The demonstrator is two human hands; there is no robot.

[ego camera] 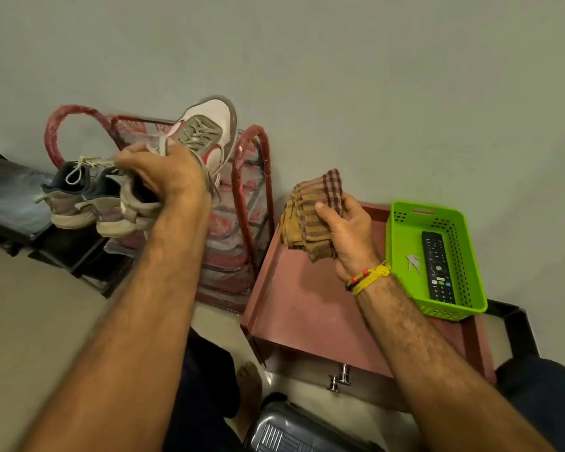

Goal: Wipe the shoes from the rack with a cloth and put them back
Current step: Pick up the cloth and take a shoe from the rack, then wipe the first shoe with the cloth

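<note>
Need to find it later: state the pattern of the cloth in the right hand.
The cloth is checked, mustard-yellow with maroon stripes; the head view shows it.

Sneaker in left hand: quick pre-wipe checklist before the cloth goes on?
1. Left hand grips the white sneaker: ok.
2. Right hand holds the checked cloth: ok.
3. Cloth touching the sneaker: not ok, they are apart.
4. Sneaker off the red rack: ok, held in front of it.
5. Other shoes out of the way, to the left: ok.
6. Cloth clean or damp: cannot tell.
</note>
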